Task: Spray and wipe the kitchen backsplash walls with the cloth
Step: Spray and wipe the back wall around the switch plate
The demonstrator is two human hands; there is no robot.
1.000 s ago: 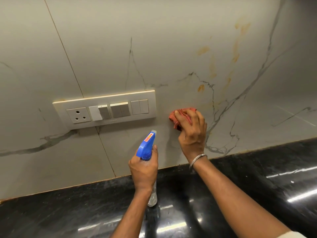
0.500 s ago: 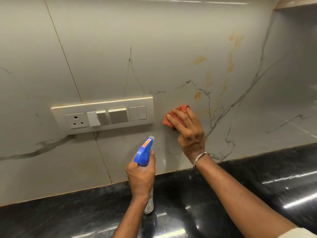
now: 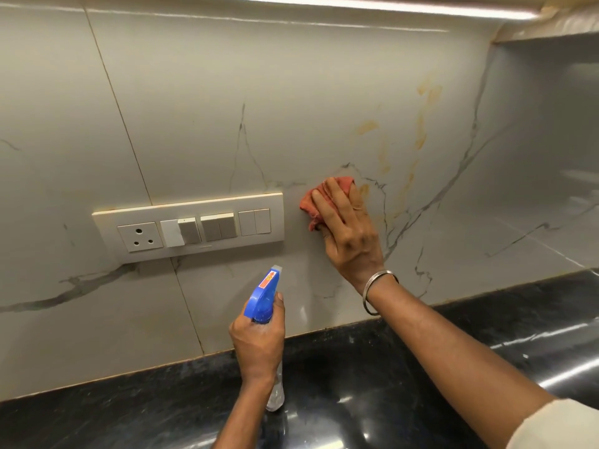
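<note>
Red cloth (image 3: pixel 327 194) sits bunched under the right hand (image 3: pixel 348 228), whose fingers (image 3: pixel 337 204) lie nearly straight and press it to the backsplash (image 3: pixel 291 108), just right of the switch panel (image 3: pixel 191 226) and partway up from the counter's back edge. The left hand (image 3: pixel 257 338) is wrapped round the neck of the spray bottle (image 3: pixel 264 296), its blue head tilted up toward the wall below the panel, its clear body hanging over the counter (image 3: pixel 356 384).

Wiping looks to be the step in hand. To do it well, the palm should probably bear evenly so the whole wad rubs, not only its rim. Strokes should overlap, working toward the yellow-orange streaks (image 3: pixel 421 131) up and to the right of the cloth; whether those are grime or veining in the stone I cannot tell. Beside the panel's right edge the touch should be light, and no spray should be aimed at the socket (image 3: pixel 140 236), since moisture there is a risk. Turning the cloth to a fresh face would help once it soils.
</note>
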